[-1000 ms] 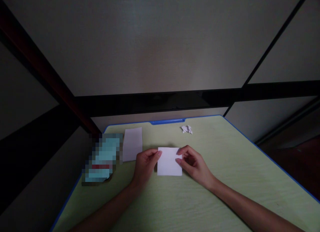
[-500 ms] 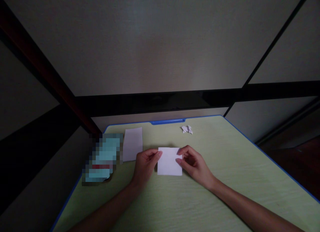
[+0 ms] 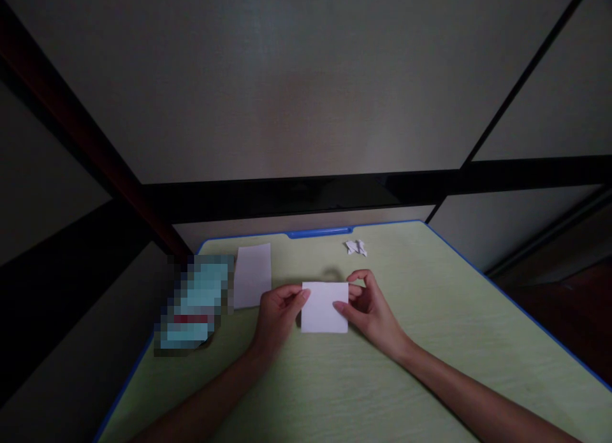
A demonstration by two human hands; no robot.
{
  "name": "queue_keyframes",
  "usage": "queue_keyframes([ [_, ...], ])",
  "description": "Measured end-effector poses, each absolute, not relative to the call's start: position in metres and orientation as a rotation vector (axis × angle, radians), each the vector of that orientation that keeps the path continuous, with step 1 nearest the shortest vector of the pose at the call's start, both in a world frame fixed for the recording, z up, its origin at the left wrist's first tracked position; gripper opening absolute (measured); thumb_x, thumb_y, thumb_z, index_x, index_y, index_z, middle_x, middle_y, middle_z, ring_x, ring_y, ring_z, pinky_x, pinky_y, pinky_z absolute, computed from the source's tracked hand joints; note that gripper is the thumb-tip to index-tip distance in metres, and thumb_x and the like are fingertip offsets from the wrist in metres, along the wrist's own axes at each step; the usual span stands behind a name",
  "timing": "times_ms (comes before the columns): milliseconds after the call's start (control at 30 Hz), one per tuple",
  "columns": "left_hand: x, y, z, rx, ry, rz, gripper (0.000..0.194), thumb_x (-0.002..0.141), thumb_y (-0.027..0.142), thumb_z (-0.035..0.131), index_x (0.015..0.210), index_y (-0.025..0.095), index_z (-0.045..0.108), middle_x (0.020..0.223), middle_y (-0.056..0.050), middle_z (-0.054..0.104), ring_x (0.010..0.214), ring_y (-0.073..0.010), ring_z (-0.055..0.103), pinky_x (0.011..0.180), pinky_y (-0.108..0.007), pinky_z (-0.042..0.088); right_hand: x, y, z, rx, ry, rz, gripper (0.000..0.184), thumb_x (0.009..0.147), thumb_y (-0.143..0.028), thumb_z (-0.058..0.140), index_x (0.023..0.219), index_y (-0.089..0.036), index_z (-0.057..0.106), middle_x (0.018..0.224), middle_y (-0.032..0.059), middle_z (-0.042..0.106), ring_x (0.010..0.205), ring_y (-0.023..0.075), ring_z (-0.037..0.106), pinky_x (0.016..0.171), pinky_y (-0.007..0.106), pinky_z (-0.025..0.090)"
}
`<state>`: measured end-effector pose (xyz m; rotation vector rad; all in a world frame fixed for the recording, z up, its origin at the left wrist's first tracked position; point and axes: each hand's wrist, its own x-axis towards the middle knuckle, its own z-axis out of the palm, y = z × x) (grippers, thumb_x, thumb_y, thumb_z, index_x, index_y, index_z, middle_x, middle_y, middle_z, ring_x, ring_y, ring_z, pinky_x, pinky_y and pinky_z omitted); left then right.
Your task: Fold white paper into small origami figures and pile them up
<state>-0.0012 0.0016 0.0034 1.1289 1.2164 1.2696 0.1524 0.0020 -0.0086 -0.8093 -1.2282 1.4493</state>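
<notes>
Right now a small white paper (image 3: 320, 315) spans the gap between the two hands, above the middle of the surface (image 3: 306, 385), its face toward the viewer. The left hand (image 3: 276, 314) pinches its upper left corner, thumb in front and fingers behind. The right hand (image 3: 375, 312) has its thumb on the front near the right edge; its index finger arches clear of the top right corner, while the other fingers curl at and behind that edge, narrowly closed on the paper. Whether the lower edge touches the surface, I cannot tell. Beyond the left hand lies a larger white sheet (image 3: 252, 274), just beside a blurred turquoise item (image 3: 196, 303). Farther back, crumpled white scraps (image 3: 356, 247) lie near the surface's blue-rimmed far edge.
</notes>
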Motion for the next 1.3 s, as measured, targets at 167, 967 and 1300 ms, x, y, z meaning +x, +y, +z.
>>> queue_keyframes([
  [167,0.003,-0.003,0.004,1.106,1.175,1.209,0.015,0.059,0.025,0.06,0.061,0.01,0.063,0.051,0.0,0.058,0.048,-0.0096,0.047,0.044,-0.019,0.035,0.145,0.003,-0.007,-0.965,-1.116,1.543,0.026,0.059,-0.03,0.065,0.071,-0.016,0.047,0.053,-0.0041,0.052,0.043,0.0064,0.045,0.04,0.017,0.034],
  [967,0.004,-0.004,0.0,1.256,1.267,1.236,0.022,0.064,0.029,0.054,0.05,0.012,0.054,0.046,0.003,0.048,0.046,-0.0082,0.04,0.043,-0.018,0.031,0.142,-0.002,-0.005,-1.152,-1.214,1.454,0.027,0.058,-0.038,0.062,0.055,-0.012,0.056,0.046,-0.003,0.049,0.039,0.0057,0.039,0.038,0.018,0.028],
  [1300,-0.007,0.007,-0.004,1.152,1.474,1.471,0.02,0.069,0.031,0.048,0.056,0.015,0.046,0.048,0.005,0.043,0.046,-0.0077,0.036,0.042,-0.017,0.029,0.144,-0.004,-0.005,-1.041,-1.579,1.404,0.032,0.073,-0.037,0.048,0.052,-0.015,0.041,0.046,-0.0049,0.039,0.043,0.0054,0.032,0.042,0.019,0.024],
])
